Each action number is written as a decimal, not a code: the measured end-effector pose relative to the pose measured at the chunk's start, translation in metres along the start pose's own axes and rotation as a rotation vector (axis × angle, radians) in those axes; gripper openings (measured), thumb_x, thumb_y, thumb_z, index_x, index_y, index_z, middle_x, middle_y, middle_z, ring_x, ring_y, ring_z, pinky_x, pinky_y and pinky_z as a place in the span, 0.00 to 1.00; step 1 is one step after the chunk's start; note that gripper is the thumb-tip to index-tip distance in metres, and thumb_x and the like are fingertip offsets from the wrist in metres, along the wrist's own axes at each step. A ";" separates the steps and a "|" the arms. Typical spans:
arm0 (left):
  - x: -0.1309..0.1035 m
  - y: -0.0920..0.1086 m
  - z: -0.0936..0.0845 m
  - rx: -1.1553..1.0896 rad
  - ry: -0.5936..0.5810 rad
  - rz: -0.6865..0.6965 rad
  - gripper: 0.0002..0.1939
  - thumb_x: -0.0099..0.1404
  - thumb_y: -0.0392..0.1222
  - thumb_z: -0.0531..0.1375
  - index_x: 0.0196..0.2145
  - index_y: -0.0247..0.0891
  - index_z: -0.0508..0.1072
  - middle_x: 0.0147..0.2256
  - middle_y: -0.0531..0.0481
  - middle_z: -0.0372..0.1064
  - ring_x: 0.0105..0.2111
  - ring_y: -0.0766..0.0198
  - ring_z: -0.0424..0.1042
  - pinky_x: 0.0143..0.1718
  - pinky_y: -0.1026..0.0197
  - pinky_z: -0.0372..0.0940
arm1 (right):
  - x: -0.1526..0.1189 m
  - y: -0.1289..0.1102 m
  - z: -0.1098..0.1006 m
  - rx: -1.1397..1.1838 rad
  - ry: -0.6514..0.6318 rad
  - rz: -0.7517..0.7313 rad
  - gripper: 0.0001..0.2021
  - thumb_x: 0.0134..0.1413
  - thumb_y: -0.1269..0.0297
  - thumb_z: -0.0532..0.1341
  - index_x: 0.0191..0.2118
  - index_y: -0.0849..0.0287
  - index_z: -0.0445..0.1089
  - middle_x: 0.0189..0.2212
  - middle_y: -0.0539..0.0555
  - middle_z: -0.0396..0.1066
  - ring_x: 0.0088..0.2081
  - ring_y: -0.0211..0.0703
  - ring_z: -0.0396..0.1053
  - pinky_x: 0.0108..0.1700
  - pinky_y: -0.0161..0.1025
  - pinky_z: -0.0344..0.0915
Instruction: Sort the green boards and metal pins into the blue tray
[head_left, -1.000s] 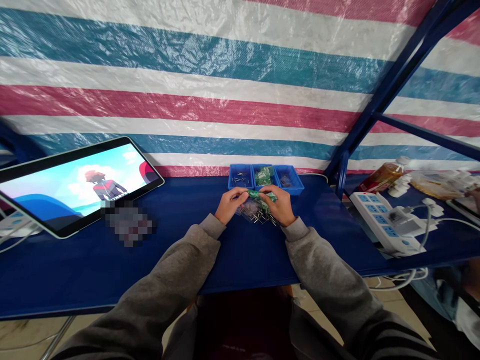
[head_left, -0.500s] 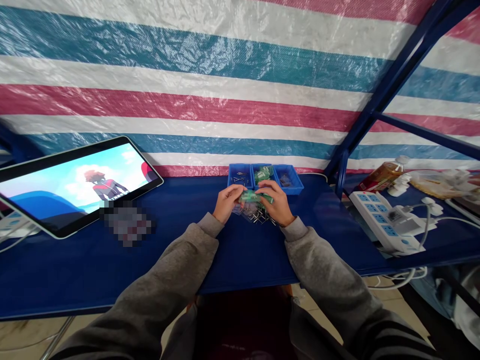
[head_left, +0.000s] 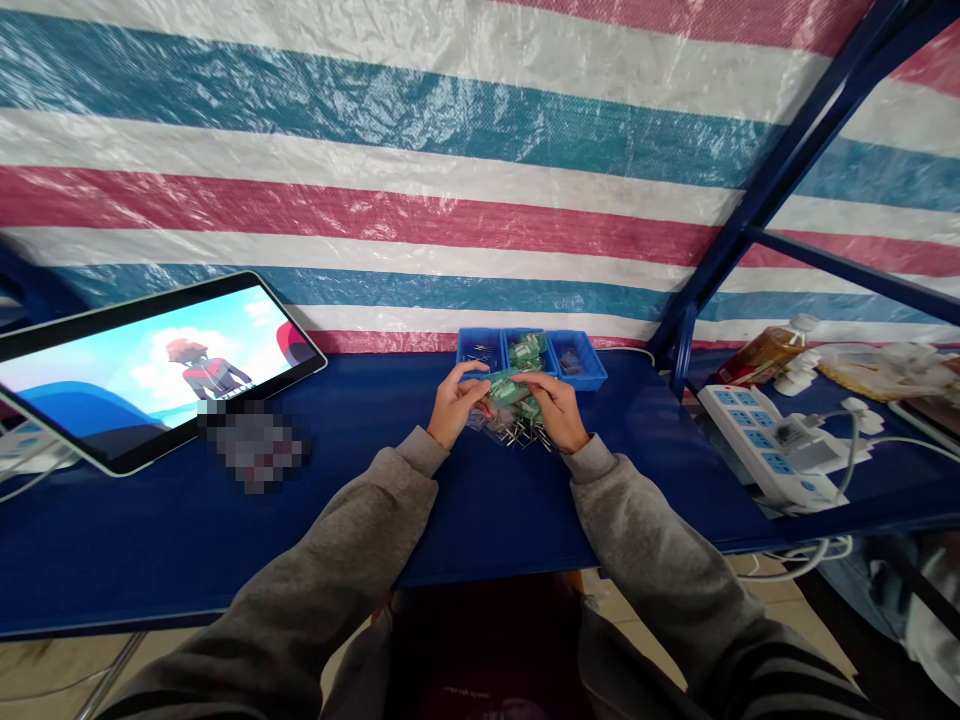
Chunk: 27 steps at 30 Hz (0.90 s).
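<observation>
Between my hands is a small green packet (head_left: 501, 386), its contents too small to tell. My left hand (head_left: 454, 402) pinches its left end between thumb and fingers. The fingers of my right hand (head_left: 556, 408) close on its right side. Under and just in front of the packet lie a clear plastic bag (head_left: 491, 426) and a loose heap of thin metal pieces (head_left: 525, 434). Behind my hands stand three blue bins: the left bin (head_left: 480, 337) holds thin metal pieces, the middle one has green packets (head_left: 528, 346), and the right bin (head_left: 589, 376) holds small clear items.
A tablet (head_left: 172, 370) showing a cartoon leans at the left, beside a blurred patch. On the right are a power strip (head_left: 772, 450) with plugs and cables, a bottle (head_left: 761, 352) and plastic bags (head_left: 870, 368). Blue metal bars rise behind them.
My left forefinger has lifted and stretched out a little. My right fingers have drawn together over the green packet, which now sits tilted and shows more of its surface.
</observation>
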<state>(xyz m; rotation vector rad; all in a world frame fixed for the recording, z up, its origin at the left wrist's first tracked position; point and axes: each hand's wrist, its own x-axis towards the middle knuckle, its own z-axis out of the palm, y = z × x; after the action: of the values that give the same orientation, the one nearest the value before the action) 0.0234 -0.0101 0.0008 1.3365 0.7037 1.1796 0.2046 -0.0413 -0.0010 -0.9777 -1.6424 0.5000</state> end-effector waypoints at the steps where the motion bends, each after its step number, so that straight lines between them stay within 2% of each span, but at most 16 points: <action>1: 0.000 0.000 0.000 -0.025 -0.002 -0.015 0.18 0.57 0.49 0.65 0.41 0.37 0.71 0.20 0.55 0.67 0.20 0.64 0.70 0.23 0.61 0.67 | 0.000 0.000 0.000 -0.017 -0.013 -0.029 0.13 0.64 0.58 0.52 0.43 0.53 0.73 0.40 0.55 0.73 0.42 0.46 0.72 0.41 0.43 0.71; 3: 0.001 0.000 0.000 -0.073 -0.008 -0.044 0.17 0.58 0.52 0.65 0.36 0.35 0.73 0.22 0.52 0.68 0.21 0.65 0.70 0.24 0.62 0.67 | 0.002 -0.001 -0.001 -0.050 -0.001 -0.073 0.11 0.62 0.57 0.55 0.43 0.53 0.73 0.45 0.57 0.70 0.46 0.47 0.70 0.43 0.43 0.71; 5: 0.001 -0.001 -0.001 -0.092 -0.020 -0.062 0.21 0.60 0.57 0.61 0.35 0.33 0.74 0.25 0.49 0.68 0.24 0.64 0.70 0.25 0.62 0.67 | 0.003 0.000 0.000 -0.075 0.046 -0.076 0.10 0.59 0.56 0.58 0.39 0.55 0.73 0.45 0.58 0.69 0.47 0.48 0.70 0.44 0.44 0.71; 7: 0.001 -0.001 0.000 -0.031 -0.029 -0.045 0.25 0.61 0.61 0.59 0.36 0.33 0.75 0.26 0.48 0.68 0.27 0.64 0.69 0.25 0.62 0.67 | 0.003 0.001 0.001 -0.058 0.085 -0.015 0.09 0.59 0.57 0.59 0.36 0.56 0.71 0.39 0.56 0.71 0.41 0.46 0.72 0.41 0.43 0.71; 10: 0.002 -0.002 0.001 0.142 0.001 0.046 0.21 0.55 0.57 0.65 0.32 0.33 0.76 0.29 0.49 0.67 0.28 0.64 0.68 0.24 0.63 0.67 | 0.003 0.002 0.004 0.019 0.106 0.123 0.09 0.55 0.56 0.62 0.38 0.56 0.67 0.27 0.49 0.71 0.26 0.41 0.71 0.31 0.39 0.69; 13: 0.002 -0.004 0.001 0.212 0.026 0.082 0.19 0.53 0.54 0.67 0.26 0.33 0.74 0.31 0.49 0.68 0.28 0.65 0.68 0.26 0.63 0.68 | 0.001 0.001 0.005 0.084 0.093 0.178 0.14 0.53 0.56 0.64 0.41 0.55 0.62 0.25 0.46 0.70 0.20 0.37 0.67 0.25 0.36 0.66; 15: 0.002 -0.004 0.001 0.184 0.022 0.047 0.19 0.53 0.54 0.67 0.29 0.33 0.74 0.28 0.50 0.69 0.26 0.65 0.69 0.25 0.63 0.69 | 0.000 -0.001 0.005 0.113 0.070 0.179 0.15 0.53 0.55 0.63 0.43 0.54 0.61 0.25 0.45 0.70 0.19 0.36 0.66 0.23 0.35 0.65; 19: 0.000 -0.003 0.001 0.040 0.004 -0.030 0.24 0.54 0.50 0.67 0.45 0.39 0.68 0.22 0.57 0.66 0.20 0.66 0.69 0.22 0.63 0.68 | -0.001 -0.004 0.004 0.091 0.055 0.121 0.09 0.60 0.57 0.57 0.40 0.55 0.67 0.23 0.47 0.69 0.22 0.39 0.68 0.27 0.37 0.68; 22: 0.000 -0.002 0.000 -0.029 -0.018 -0.042 0.20 0.56 0.49 0.67 0.42 0.38 0.70 0.23 0.56 0.67 0.20 0.66 0.69 0.24 0.62 0.69 | 0.000 -0.006 0.002 0.012 0.047 0.062 0.10 0.61 0.60 0.54 0.37 0.56 0.72 0.25 0.50 0.72 0.27 0.41 0.71 0.35 0.40 0.71; 24: 0.001 -0.003 -0.001 -0.029 -0.032 -0.060 0.17 0.56 0.50 0.66 0.37 0.36 0.73 0.25 0.52 0.68 0.23 0.64 0.70 0.25 0.61 0.70 | 0.001 -0.005 0.001 -0.038 0.049 0.026 0.09 0.60 0.60 0.56 0.38 0.55 0.73 0.33 0.53 0.73 0.34 0.43 0.73 0.37 0.41 0.71; 27: 0.002 -0.002 -0.001 0.020 -0.043 -0.075 0.19 0.60 0.55 0.62 0.36 0.34 0.76 0.32 0.46 0.71 0.32 0.59 0.72 0.27 0.61 0.69 | 0.003 -0.002 0.001 -0.121 0.083 -0.052 0.09 0.59 0.59 0.58 0.36 0.56 0.72 0.44 0.58 0.70 0.43 0.47 0.71 0.42 0.43 0.71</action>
<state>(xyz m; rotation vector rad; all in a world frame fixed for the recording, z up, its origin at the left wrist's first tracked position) 0.0233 -0.0077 -0.0009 1.3372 0.7306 1.0829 0.2029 -0.0397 0.0016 -1.0287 -1.6337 0.3240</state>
